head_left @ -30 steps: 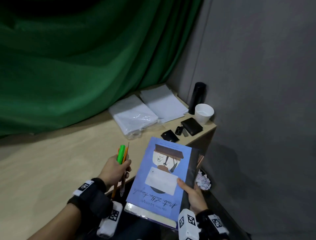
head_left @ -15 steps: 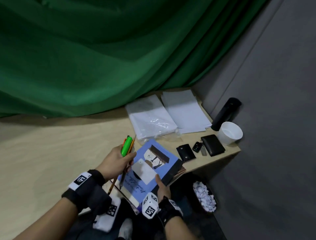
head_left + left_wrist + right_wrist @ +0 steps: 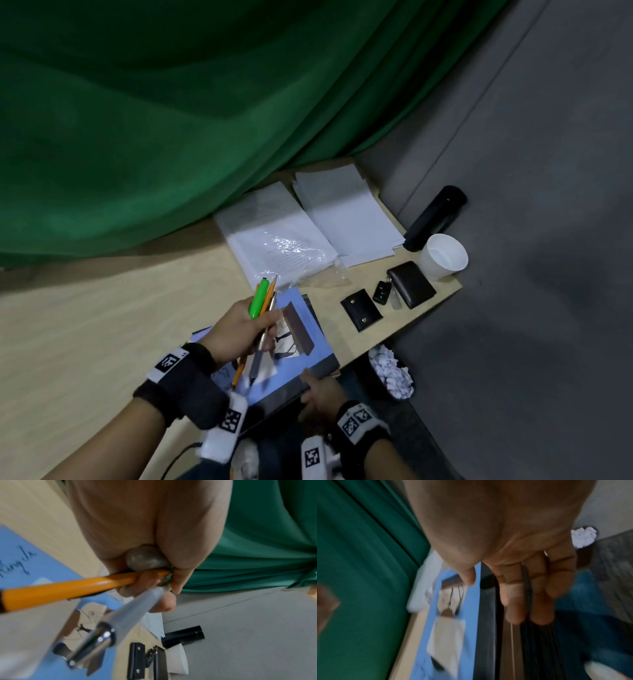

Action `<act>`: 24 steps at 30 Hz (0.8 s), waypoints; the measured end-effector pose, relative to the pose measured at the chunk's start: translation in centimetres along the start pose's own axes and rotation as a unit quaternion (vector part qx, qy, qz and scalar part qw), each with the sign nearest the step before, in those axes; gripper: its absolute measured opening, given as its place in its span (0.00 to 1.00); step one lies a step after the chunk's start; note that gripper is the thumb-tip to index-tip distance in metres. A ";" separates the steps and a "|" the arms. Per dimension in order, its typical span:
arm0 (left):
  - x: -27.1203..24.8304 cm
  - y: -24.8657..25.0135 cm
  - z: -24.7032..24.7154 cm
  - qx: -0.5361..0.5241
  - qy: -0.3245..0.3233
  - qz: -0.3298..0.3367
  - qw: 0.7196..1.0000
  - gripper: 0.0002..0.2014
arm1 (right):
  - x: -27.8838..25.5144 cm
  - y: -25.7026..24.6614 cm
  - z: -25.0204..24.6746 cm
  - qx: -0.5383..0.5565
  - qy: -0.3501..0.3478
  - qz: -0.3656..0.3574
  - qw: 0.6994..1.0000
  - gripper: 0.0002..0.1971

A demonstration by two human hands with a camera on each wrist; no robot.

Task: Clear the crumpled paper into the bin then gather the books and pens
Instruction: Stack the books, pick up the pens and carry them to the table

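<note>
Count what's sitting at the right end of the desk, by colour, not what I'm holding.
Black: 4 (flask, wallet, key fob, pouch)
White: 3 (cup, wrapped paper pack, loose paper stack)
Total: 7

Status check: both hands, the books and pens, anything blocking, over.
Left hand grips green marker, orange pencil, silver pen. Right hand holds blue-covered book stack at wooden desk edge. Crumpled paper in bin. Nothing blocking.
</note>
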State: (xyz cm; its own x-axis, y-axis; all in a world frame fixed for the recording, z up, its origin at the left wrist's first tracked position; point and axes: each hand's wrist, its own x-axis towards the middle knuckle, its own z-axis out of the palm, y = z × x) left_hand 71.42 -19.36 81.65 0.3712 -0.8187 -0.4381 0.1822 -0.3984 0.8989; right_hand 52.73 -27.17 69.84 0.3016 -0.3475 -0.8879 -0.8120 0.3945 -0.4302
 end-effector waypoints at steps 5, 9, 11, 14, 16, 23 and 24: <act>2.9 2.3 4.2 -0.036 -0.070 -0.012 0.997 0.13 | -3.4 -3.7 -6.3 0.152 0.044 -0.212 0.964 0.15; 5.4 3.8 9.4 -0.132 -0.067 -0.055 0.987 0.10 | -5.9 -6.2 -10.2 0.192 0.051 -0.418 0.887 0.13; 6.4 4.6 12.1 -0.185 -0.082 -0.082 0.976 0.09 | -5.8 -6.1 -12.6 0.162 0.055 -0.451 0.876 0.18; 7.7 5.7 15.8 -0.248 -0.114 -0.119 0.955 0.11 | -5.0 -5.1 -16.7 0.157 0.033 -0.429 0.889 0.19; 8.7 5.9 18.3 -0.261 -0.121 -0.132 0.948 0.12 | -4.1 -4.4 -19.4 0.141 0.016 -0.422 0.895 0.18; 12.0 8.9 26.1 -0.273 -0.155 -0.144 0.939 0.08 | -2.0 -2.8 -26.7 0.256 -0.037 -0.409 0.875 0.22; 12.2 9.2 26.4 -0.261 -0.165 -0.141 0.941 0.12 | -2.0 -2.8 -27.1 0.285 -0.054 -0.397 0.871 0.23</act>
State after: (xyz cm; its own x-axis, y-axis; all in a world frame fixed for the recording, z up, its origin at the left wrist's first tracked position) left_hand 53.60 -43.92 84.57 -0.0459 -0.8290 -0.5573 0.6858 -0.4318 0.5859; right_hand 40.85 -50.64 77.18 0.7253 -0.6331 -0.2705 0.0443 0.4350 -0.8994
